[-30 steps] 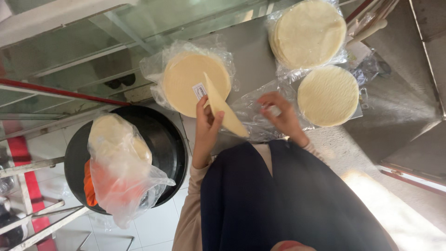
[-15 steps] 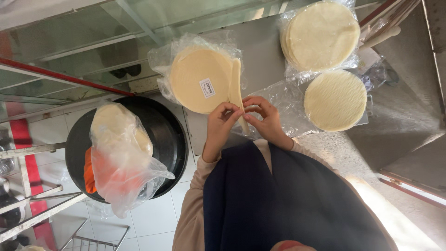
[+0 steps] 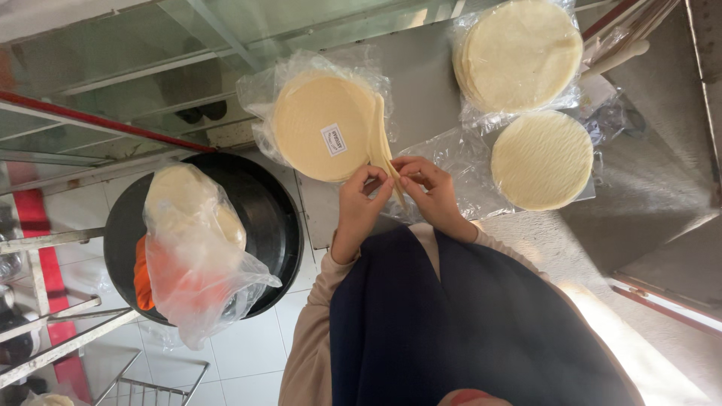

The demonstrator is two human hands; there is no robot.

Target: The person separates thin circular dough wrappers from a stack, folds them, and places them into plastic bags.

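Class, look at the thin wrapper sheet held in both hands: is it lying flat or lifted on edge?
Lifted on edge. Both hands pinch the wrapper sheet, which shows as a narrow strip beside the flat stack.

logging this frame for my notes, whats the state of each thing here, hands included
left hand: fingertips pinching the edge of the folded wrapper
right hand: pinching the same wrapper from the other side
folded wrapper: held on edge between both hands
labelled pack: flat on the counter, in its bag
top stack: bagged, lying flat
bare stack: lying on opened plastic
black pan: holds a bagged stack
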